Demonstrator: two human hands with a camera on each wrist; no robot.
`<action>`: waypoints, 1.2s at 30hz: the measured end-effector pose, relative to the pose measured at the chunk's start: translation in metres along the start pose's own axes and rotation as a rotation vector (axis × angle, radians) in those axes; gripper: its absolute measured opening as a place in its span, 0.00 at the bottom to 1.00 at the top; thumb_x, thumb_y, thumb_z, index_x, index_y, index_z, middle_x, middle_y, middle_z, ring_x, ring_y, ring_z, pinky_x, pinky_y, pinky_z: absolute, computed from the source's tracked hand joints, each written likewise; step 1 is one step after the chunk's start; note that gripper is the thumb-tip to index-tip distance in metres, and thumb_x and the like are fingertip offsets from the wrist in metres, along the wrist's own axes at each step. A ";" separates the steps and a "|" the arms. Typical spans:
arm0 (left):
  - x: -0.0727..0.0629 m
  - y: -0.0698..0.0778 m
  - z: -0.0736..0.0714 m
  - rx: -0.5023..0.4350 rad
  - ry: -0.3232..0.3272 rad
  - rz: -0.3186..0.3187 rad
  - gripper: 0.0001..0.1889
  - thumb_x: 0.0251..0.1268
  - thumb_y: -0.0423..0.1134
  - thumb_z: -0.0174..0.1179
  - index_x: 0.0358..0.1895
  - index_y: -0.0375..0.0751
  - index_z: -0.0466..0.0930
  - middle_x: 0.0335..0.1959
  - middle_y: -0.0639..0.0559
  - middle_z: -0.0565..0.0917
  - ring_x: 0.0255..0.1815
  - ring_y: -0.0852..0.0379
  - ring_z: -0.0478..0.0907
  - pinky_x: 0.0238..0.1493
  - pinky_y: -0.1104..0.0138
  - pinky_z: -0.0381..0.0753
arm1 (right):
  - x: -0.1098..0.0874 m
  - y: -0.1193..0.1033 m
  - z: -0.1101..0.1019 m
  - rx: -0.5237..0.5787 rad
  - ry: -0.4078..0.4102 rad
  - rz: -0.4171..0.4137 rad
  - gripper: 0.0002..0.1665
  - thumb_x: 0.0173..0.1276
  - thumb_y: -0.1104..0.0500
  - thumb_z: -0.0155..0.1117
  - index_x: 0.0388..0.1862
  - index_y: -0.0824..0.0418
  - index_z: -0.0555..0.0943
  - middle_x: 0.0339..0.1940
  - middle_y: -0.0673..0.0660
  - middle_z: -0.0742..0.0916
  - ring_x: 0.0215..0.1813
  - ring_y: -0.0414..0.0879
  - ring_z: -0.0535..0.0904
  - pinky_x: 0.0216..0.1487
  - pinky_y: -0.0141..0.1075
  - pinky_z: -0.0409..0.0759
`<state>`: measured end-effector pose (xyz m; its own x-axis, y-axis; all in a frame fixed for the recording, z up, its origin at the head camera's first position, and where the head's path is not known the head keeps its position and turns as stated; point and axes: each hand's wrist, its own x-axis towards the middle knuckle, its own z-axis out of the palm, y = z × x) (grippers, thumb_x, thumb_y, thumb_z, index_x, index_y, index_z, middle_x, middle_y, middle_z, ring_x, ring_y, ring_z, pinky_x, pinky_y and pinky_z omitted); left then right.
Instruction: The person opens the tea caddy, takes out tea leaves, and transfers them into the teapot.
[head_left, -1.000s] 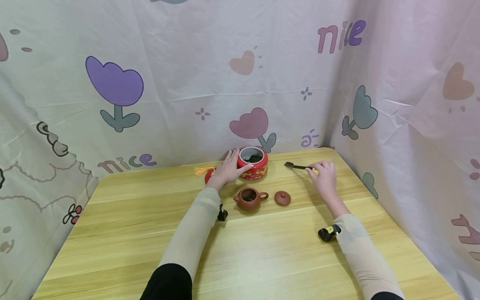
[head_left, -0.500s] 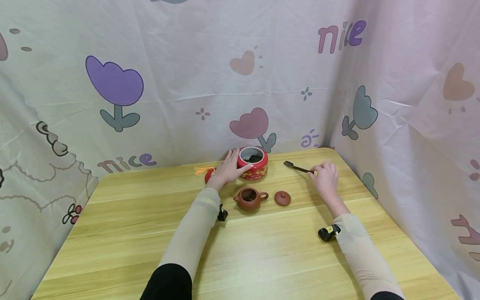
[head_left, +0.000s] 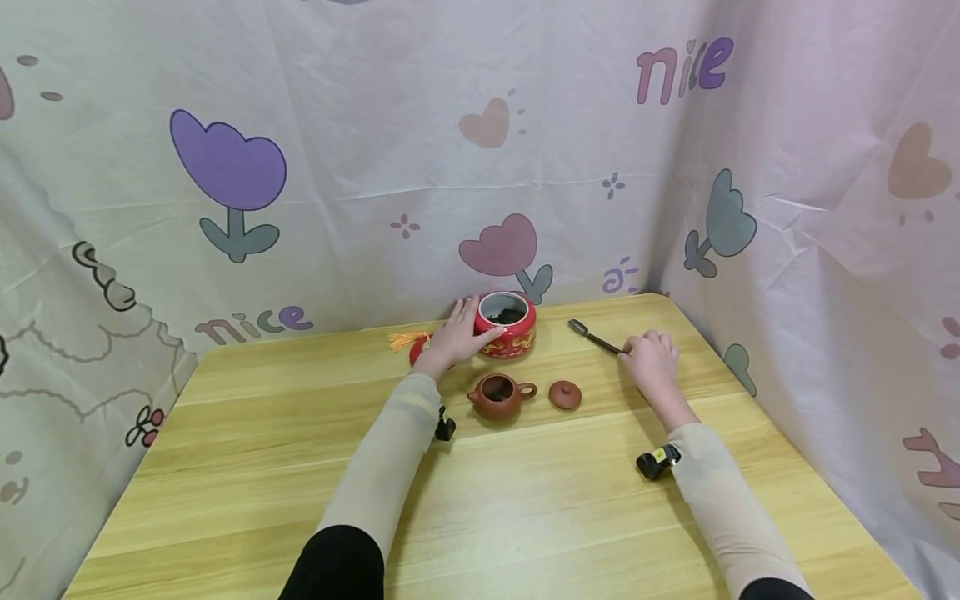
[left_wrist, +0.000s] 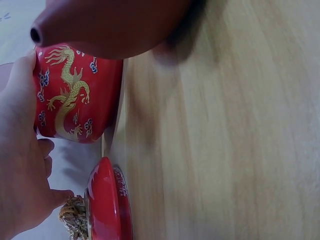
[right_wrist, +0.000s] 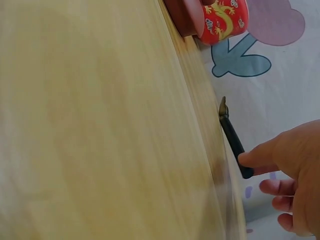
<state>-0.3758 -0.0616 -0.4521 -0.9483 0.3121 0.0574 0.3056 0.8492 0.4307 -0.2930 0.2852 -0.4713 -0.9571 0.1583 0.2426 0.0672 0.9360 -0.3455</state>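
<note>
1. The relation I'd steer by: the slim black scoop with a long straight handle (head_left: 600,340) reaches ahead and leftward from my right hand (head_left: 649,362), toward the far right of the pale wooden table (head_left: 525,500).
2. My right hand is clearly the nearer one; its thumb and forefinger pinch the handle's end, the other fingers loosely bent and touching nothing.
3. The scoop's long axis slants: bowl away from me and to the left, handle end back toward me. I can't tell whether it rests on the wood or sits just above.
4. Left of the bowl, apart from it, is the round red ceramic jar with gold dragons (head_left: 517,344). My left hand (head_left: 453,335) spreads along its left side, thumb across the front.
5. The brown clay teapot (head_left: 499,410) stands before the jar, spout leftward.
</note>
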 end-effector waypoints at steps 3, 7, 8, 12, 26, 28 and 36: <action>0.001 -0.001 0.001 0.012 -0.004 -0.003 0.56 0.57 0.80 0.40 0.80 0.47 0.37 0.82 0.48 0.45 0.82 0.47 0.38 0.76 0.41 0.52 | 0.000 0.000 0.001 -0.004 -0.032 0.016 0.09 0.64 0.56 0.65 0.36 0.62 0.85 0.46 0.65 0.78 0.55 0.63 0.65 0.55 0.57 0.61; 0.002 -0.001 0.001 0.024 -0.001 -0.007 0.56 0.57 0.80 0.40 0.80 0.47 0.37 0.82 0.48 0.45 0.82 0.47 0.38 0.76 0.40 0.51 | 0.000 -0.001 0.002 -0.013 -0.059 0.022 0.10 0.64 0.56 0.66 0.37 0.62 0.85 0.45 0.66 0.78 0.55 0.64 0.65 0.56 0.58 0.61; 0.002 -0.001 0.000 0.025 -0.002 -0.009 0.56 0.56 0.81 0.40 0.80 0.47 0.37 0.82 0.48 0.44 0.82 0.47 0.38 0.76 0.40 0.50 | 0.000 -0.001 0.002 -0.016 -0.065 0.022 0.10 0.64 0.55 0.66 0.37 0.62 0.85 0.45 0.66 0.78 0.55 0.65 0.65 0.56 0.58 0.61; 0.002 0.000 -0.001 0.041 -0.011 -0.012 0.57 0.55 0.81 0.39 0.80 0.47 0.36 0.82 0.47 0.43 0.83 0.47 0.36 0.77 0.40 0.48 | 0.000 0.000 0.002 -0.025 -0.084 0.026 0.10 0.64 0.55 0.66 0.37 0.61 0.85 0.45 0.66 0.78 0.55 0.65 0.65 0.55 0.57 0.61; 0.001 0.001 -0.004 0.096 -0.019 -0.002 0.57 0.57 0.80 0.40 0.80 0.46 0.37 0.82 0.46 0.40 0.83 0.48 0.34 0.77 0.40 0.46 | -0.001 0.002 0.001 -0.021 -0.140 0.026 0.15 0.67 0.52 0.64 0.42 0.62 0.84 0.47 0.67 0.78 0.54 0.65 0.65 0.53 0.58 0.62; 0.002 0.001 -0.003 0.099 -0.019 -0.003 0.57 0.57 0.80 0.41 0.80 0.45 0.37 0.82 0.46 0.40 0.83 0.48 0.33 0.77 0.40 0.46 | -0.001 0.001 0.001 -0.019 -0.148 0.030 0.16 0.67 0.51 0.63 0.43 0.63 0.83 0.48 0.68 0.78 0.55 0.66 0.65 0.53 0.58 0.63; -0.001 0.005 -0.011 0.104 -0.008 0.007 0.56 0.59 0.78 0.43 0.79 0.43 0.38 0.82 0.46 0.40 0.83 0.48 0.34 0.77 0.40 0.45 | 0.000 -0.003 -0.007 0.004 -0.161 0.034 0.22 0.66 0.49 0.62 0.49 0.64 0.82 0.53 0.70 0.77 0.58 0.67 0.65 0.55 0.58 0.64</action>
<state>-0.3740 -0.0625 -0.4407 -0.9454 0.3216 0.0525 0.3200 0.8863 0.3347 -0.2911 0.2843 -0.4640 -0.9871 0.1371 0.0826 0.0994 0.9297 -0.3547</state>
